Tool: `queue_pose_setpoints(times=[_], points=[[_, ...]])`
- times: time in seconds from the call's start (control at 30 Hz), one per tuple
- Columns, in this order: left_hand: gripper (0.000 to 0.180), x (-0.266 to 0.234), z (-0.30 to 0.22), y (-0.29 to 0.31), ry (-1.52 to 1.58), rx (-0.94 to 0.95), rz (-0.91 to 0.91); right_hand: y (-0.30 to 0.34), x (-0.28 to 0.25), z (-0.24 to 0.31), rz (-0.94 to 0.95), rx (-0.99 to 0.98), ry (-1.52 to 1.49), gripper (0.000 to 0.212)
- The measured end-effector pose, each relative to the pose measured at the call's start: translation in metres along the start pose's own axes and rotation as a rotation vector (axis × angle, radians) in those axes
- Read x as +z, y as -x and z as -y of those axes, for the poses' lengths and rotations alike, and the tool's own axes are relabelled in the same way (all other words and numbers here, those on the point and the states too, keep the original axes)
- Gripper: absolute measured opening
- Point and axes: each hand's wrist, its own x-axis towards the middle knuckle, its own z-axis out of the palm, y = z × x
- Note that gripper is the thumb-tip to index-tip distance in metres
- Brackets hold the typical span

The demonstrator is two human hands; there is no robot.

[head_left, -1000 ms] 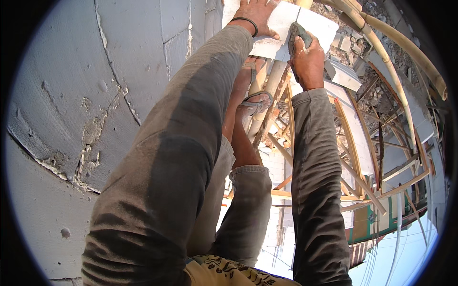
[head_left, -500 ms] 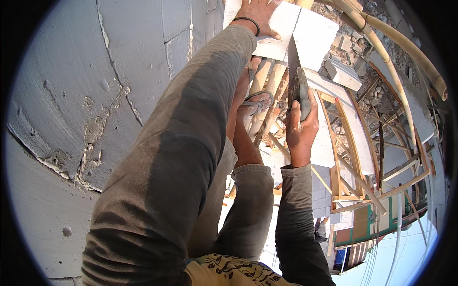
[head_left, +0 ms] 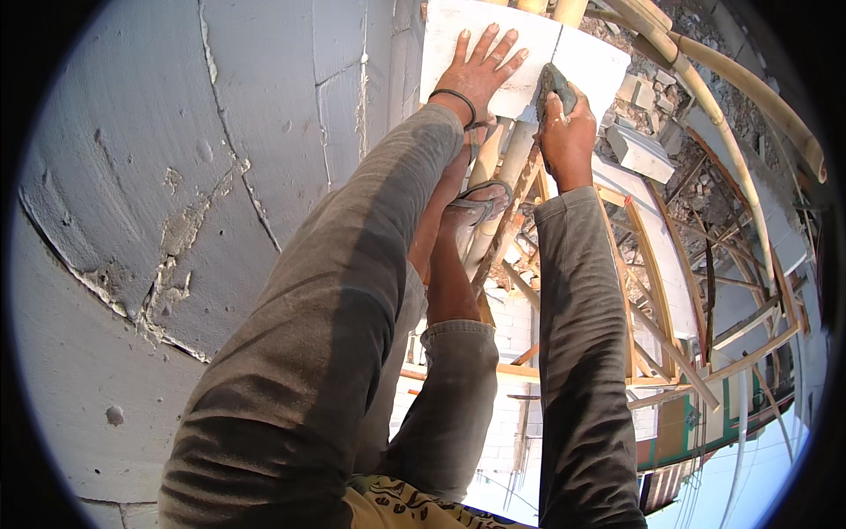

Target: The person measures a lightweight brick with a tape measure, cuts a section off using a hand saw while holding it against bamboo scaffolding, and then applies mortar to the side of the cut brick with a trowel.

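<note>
A white lightweight concrete block (head_left: 599, 66) lies across bamboo poles at the top of the view, with a narrow cut line running across it. My left hand (head_left: 478, 72) presses flat on the block's left part, fingers spread, a dark band round its wrist. Wrapped round the dark handle of a hand saw (head_left: 554, 88) is my right hand (head_left: 567, 132), at the block's near edge. Most of the blade is hidden, in line with the cut.
My sandalled foot (head_left: 480, 204) stands on bamboo poles (head_left: 511, 176). A grey block wall (head_left: 159, 176) rises close on the left. Right and below are timber frames (head_left: 652, 273), another white block (head_left: 639, 152) and rubble. Curved bamboo poles (head_left: 749, 88) cross at the upper right.
My right hand has pushed the saw forward, away from me, bringing its handle up to the block. My left hand stays on the block, which sits slightly lower in view.
</note>
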Motion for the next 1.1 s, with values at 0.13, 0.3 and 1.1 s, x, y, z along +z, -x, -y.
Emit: queue_pose_setpoints(times=[0.13, 0.3, 1.1], points=[[0.136, 0.010, 0.022, 0.014, 0.002, -0.005, 0.033, 0.100, -0.018, 0.019, 0.015, -0.066, -0.001, 0.048], [0.136, 0.007, 0.027, 0.018, 0.011, -0.013, 0.016, 0.147, -0.039, 0.039, 0.004, -0.065, 0.008, 0.047], [0.136, 0.005, 0.018, 0.013, 0.011, -0.014, 0.014, 0.228, -0.051, -0.004, 0.007, 0.151, -0.227, 0.055]])
